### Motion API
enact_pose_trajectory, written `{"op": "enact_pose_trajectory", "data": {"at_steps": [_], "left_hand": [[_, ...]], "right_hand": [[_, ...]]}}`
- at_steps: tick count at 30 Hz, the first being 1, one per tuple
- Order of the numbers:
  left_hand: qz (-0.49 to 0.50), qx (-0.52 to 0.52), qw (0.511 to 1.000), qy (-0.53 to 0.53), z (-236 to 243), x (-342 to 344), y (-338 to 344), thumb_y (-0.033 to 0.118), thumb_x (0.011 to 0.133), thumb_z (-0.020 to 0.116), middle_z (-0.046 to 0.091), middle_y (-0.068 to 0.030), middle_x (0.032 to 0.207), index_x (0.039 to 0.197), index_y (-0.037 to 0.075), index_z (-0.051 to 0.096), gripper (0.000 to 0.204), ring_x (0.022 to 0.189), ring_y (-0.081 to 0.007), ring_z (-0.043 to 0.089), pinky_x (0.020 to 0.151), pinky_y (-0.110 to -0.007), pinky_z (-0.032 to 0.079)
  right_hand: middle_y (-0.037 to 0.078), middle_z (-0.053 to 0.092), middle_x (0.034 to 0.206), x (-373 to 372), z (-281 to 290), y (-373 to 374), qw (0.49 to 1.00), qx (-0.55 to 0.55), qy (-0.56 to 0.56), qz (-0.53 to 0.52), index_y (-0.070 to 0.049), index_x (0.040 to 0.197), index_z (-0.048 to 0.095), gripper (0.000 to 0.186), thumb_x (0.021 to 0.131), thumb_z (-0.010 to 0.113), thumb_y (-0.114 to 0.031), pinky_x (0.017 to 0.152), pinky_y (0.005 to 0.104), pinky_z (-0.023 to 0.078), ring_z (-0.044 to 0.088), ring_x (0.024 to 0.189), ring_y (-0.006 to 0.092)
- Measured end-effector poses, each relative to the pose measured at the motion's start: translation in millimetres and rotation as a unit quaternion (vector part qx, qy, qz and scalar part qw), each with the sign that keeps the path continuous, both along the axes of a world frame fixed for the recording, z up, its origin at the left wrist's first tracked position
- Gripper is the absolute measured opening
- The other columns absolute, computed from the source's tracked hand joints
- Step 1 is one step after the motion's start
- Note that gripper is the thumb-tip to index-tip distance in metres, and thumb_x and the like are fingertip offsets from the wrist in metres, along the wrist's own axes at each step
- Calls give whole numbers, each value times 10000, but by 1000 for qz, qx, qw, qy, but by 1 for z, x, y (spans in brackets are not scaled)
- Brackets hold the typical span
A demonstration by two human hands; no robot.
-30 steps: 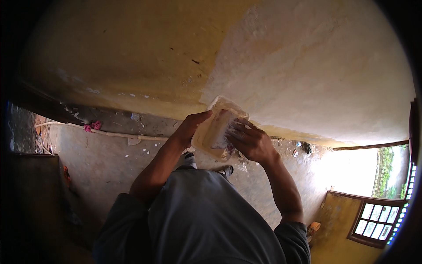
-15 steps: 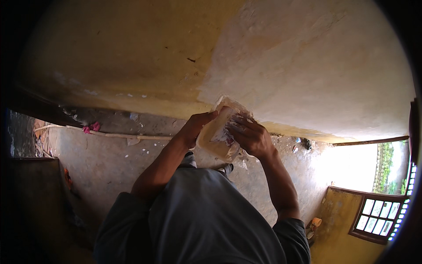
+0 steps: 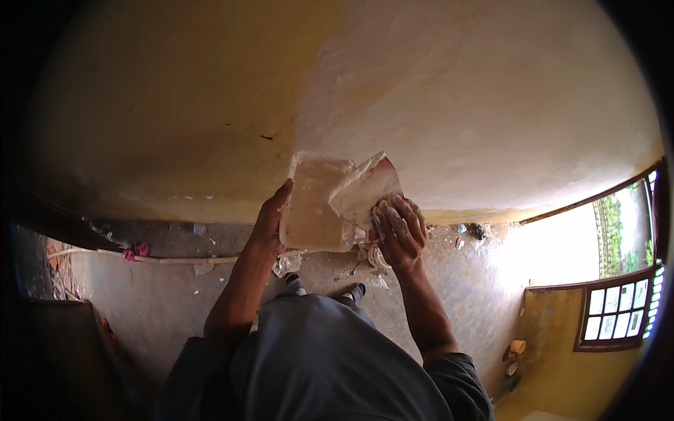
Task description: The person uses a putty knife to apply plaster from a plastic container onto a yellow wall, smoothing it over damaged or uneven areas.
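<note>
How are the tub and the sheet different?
The tub has raised walls; the sheet looks flat. The left hand holds the tub, the right hand the sheet. The sheet has a reddish corner; no red shows on the tub. Both have pale smears.

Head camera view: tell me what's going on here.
A person stands facing a wall that is yellow on the left and whitish on the right. The left hand holds a pale, translucent rectangular tray by its left side. The right hand, its fingers smeared white, grips a flat, pale four-cornered plate with whitish residue along its edge. The plate overlaps the tray's right side in this view; whether they touch is unclear.
</note>
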State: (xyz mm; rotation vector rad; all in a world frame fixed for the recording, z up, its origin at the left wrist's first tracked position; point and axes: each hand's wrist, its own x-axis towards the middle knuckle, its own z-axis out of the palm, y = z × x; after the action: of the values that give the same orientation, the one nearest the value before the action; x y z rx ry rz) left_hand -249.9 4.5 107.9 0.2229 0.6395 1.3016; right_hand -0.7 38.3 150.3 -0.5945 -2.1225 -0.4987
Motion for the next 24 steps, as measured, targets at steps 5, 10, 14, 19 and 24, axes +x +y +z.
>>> {"op": "enact_pose_trajectory", "data": {"at_steps": [5,10,14,19,24], "left_hand": [[54,-2,997,45,20,9,7,369,934,578,623,-149,1146,1279,9,510,503,1015,-264,648,849,-415,563],[50,-13,998,42,-6,2,-7,360,938,566,601,-151,1193,1310,11,480,517,1068,-270,623,908,-424,531],[38,-39,998,24,-12,0,-18,367,938,558,575,-157,1244,1344,10,449,551,1134,-283,586,959,-450,493],[42,-37,998,31,-21,-9,-31,384,936,555,559,-162,1273,1355,13,444,570,1160,-294,566,970,-455,480],[52,-30,998,25,-38,-16,-33,390,938,550,555,-160,1283,1358,17,442,572,1172,-296,557,978,-457,474]], "right_hand": [[83,669,1032,1,34,29,995,48,45,-80,-31,969,705,216,755,682,-19,818,412,514,656,957,288],[45,623,1066,-1,94,63,981,110,-13,-161,-89,1054,673,294,763,641,-55,768,387,487,621,932,247],[2,654,957,-6,143,95,977,79,-58,-189,-144,924,658,174,787,615,-45,729,387,492,625,873,208],[63,698,872,13,296,133,961,136,-77,-229,-157,973,676,118,908,581,-187,726,386,522,648,810,288],[76,710,912,34,338,96,978,25,-51,-199,-108,973,692,147,911,620,-220,738,372,535,678,866,255]]}}
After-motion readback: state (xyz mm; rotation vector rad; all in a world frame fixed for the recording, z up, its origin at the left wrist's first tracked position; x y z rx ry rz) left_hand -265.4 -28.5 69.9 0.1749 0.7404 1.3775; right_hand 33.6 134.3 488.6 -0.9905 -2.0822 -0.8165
